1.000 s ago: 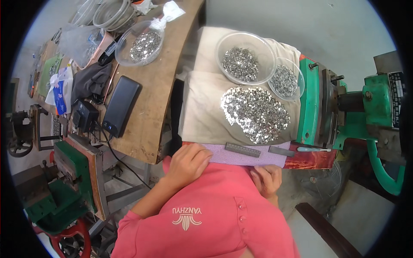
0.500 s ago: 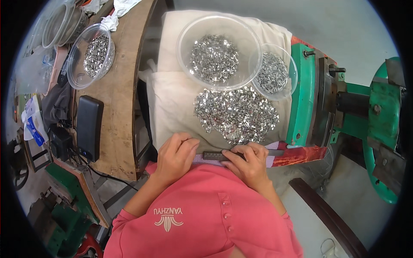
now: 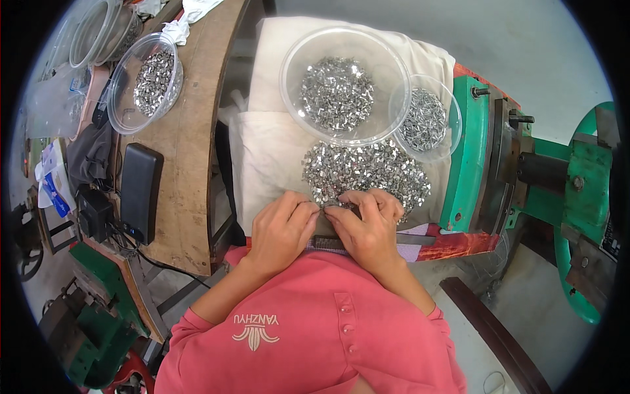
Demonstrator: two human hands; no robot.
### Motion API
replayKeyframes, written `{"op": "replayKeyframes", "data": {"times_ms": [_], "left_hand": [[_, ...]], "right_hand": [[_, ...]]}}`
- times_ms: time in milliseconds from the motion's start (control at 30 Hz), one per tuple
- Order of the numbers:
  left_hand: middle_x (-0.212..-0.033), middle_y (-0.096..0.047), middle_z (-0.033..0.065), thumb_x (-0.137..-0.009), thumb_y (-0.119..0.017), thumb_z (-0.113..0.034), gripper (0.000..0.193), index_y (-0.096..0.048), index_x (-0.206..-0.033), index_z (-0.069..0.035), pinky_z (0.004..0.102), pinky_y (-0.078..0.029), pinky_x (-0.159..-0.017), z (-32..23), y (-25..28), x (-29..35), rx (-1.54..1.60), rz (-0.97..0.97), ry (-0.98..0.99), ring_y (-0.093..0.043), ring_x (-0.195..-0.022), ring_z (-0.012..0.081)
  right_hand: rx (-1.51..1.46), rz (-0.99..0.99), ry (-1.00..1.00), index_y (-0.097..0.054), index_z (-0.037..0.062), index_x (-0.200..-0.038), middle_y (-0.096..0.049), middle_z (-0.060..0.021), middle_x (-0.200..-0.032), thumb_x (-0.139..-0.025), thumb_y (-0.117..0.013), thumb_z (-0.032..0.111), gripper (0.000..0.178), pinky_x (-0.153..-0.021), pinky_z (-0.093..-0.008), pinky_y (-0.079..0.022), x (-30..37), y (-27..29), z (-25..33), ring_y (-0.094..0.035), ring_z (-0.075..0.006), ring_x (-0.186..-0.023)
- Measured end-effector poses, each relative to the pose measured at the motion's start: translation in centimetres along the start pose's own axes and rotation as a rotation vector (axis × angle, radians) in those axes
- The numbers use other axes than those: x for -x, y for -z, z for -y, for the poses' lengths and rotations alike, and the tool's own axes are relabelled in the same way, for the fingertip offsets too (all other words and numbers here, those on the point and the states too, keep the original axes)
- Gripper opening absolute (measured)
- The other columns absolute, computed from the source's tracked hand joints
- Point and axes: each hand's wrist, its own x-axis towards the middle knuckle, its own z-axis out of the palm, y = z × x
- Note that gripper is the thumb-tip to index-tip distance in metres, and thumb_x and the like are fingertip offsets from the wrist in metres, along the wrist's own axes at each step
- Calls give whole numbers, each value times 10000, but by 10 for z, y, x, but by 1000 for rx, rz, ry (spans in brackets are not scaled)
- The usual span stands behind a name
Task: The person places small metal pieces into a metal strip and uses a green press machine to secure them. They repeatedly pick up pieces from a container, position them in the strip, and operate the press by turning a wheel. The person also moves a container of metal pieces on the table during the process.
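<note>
My left hand point(image 3: 281, 228) is closed, thumb and forefinger pinched at the near-left edge of a heap of small shiny metal pieces point(image 3: 367, 174). Close beside it, my right hand point(image 3: 369, 230) is also closed over the heap's near edge, its fingers bent. The fingertips of both hands almost meet; whatever they pinch is too small to make out. Below the hands, near my body, lies a dark narrow metal block point(image 3: 327, 243). Behind the heap stands a large clear plastic bowl point(image 3: 287, 98) with similar metal pieces, overlapping a smaller clear tub point(image 3: 454, 134) of thin metal pins.
Pale cloth point(image 3: 266, 141) lies under the heap and tubs. A green machine point(image 3: 464, 157) with bolts borders the right side. At left, a wooden table point(image 3: 190, 151) bears another clear tub point(image 3: 118, 108) of metal pieces and a black power bank point(image 3: 141, 194).
Both hands have moved away from my body to the heap's near edge, and their fingertips have come together. My right hand has left the dark metal block.
</note>
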Motion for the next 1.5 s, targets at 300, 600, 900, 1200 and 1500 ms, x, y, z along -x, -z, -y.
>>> {"op": "replayKeyframes", "data": {"times_ms": [300, 600, 900, 1200, 1500], "left_hand": [[-976, -588, 97, -780, -735, -62, 217, -648, -979, -57, 384, -520, -680, -2, 1, 4, 39, -9, 48, -638, -783, 289], [-1002, -583, 88, -789, -693, -57, 245, -647, -1029, -71, 397, -524, -699, 1, -4, 5, 8, -24, -37, -644, -822, 293], [-1012, -574, 107, -799, -703, -36, 210, -629, -994, -63, 405, -519, -702, 1, 4, 9, 69, -3, 39, -629, -838, 324], [-1001, -558, 125, -793, -704, 22, 227, -639, -1008, -9, 360, -499, -646, 1, 4, 11, 139, -8, 82, -614, -773, 282], [-947, -582, 92, -791, -738, -52, 185, -653, -956, -50, 396, -497, -632, -5, 1, -1, -19, -31, 8, -630, -758, 292]], "right_hand": [[69, -57, -31, -741, 221, -888, -626, 48, -1077, -717, -798, 221, 180, -892, -405, -303, -3, -2, 3, -496, -239, -1073], [114, -57, -2, -748, 199, -829, -641, 33, -1031, -658, -813, 156, 188, -870, -450, -324, -8, 1, 14, -514, -275, -1054], [125, -103, 30, -725, 203, -872, -639, 77, -1068, -705, -789, 222, 180, -895, -416, -277, -6, -6, 12, -502, -219, -1099], [67, -69, -110, -708, 187, -807, -644, 73, -1068, -712, -799, 199, 132, -913, -411, -270, 9, 14, 8, -503, -220, -1086], [27, -85, -53, -709, 201, -824, -645, 81, -1022, -707, -813, 202, 156, -870, -382, -295, 35, 16, 20, -513, -193, -1027]]}}
